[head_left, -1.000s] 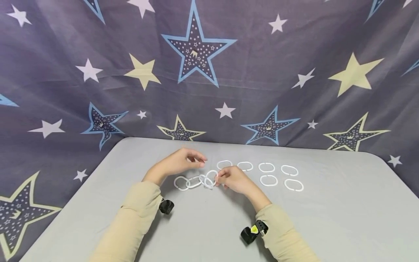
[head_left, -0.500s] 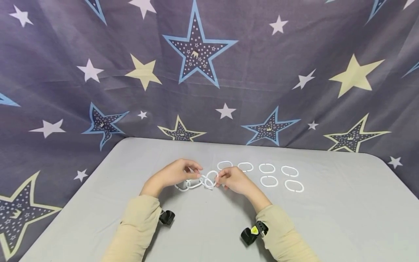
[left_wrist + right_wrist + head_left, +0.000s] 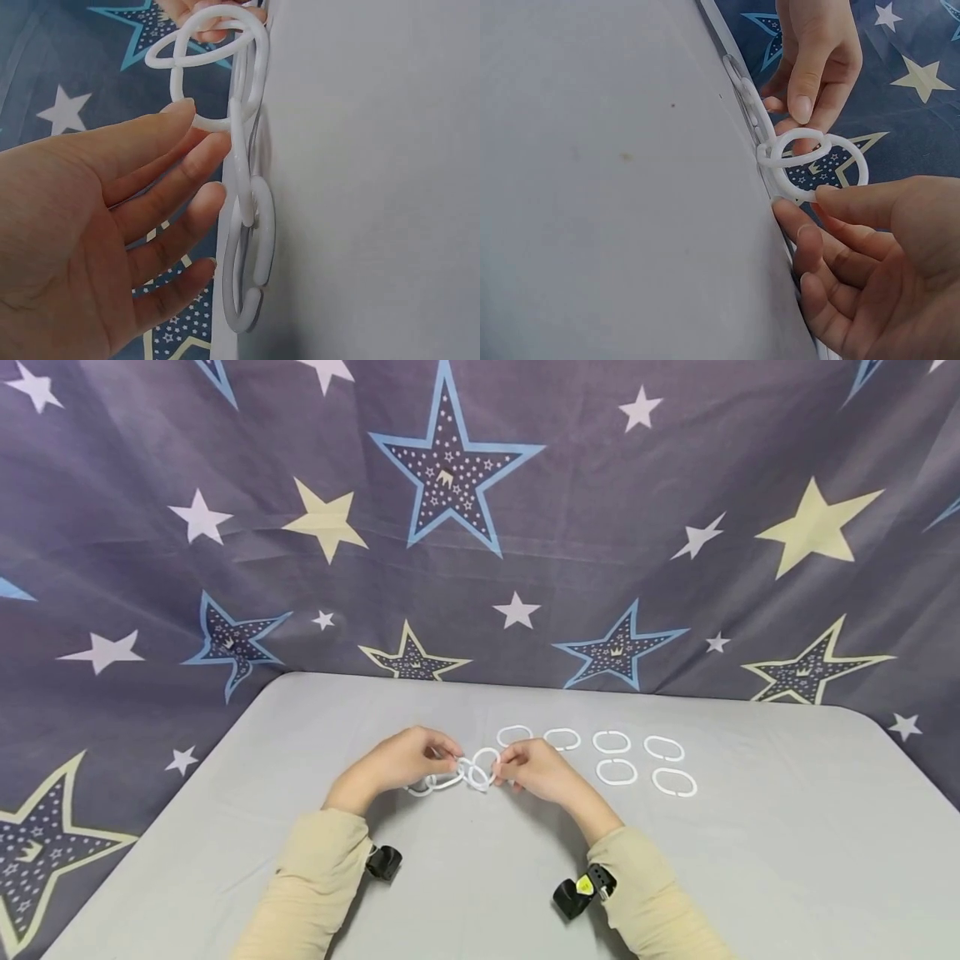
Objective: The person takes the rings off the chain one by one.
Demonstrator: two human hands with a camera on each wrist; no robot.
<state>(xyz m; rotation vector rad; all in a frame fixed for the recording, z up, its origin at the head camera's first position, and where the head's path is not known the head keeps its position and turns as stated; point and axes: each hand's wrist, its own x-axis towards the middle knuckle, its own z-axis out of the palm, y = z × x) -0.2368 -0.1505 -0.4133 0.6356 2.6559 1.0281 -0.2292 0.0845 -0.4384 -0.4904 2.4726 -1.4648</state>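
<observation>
A short chain of white oval plastic links (image 3: 239, 161) sits between the two hands near the middle of the desk (image 3: 757, 827). Its links pass through one another, and the left end appears to lie on the desktop; the end link there has a narrow gap in its side.

The left hand (image 3: 405, 756) pinches one of the chain's links (image 3: 263, 56) between thumb and forefinger, its other fingers loosely bent and apart. The right hand (image 3: 542, 770) pinches the right-end link (image 3: 865, 171) between thumb and fingertips, the other fingers curled beneath. These two links interlock and stand tilted.

Beyond and to the right of the right hand lie loose white links, flat and apart: four in a back row (image 3: 594, 742), the leftmost partly close behind that hand, and two in a front row (image 3: 617, 760).

Beige sleeves (image 3: 307, 877) cover both forearms, and a small black device (image 3: 384, 863) shows at each wrist, the right one bearing a yellow-green patch (image 3: 585, 885). Behind the pale grey desk hangs a dark purple-grey cloth (image 3: 585, 518) printed with white, yellow and blue-edged stars.
</observation>
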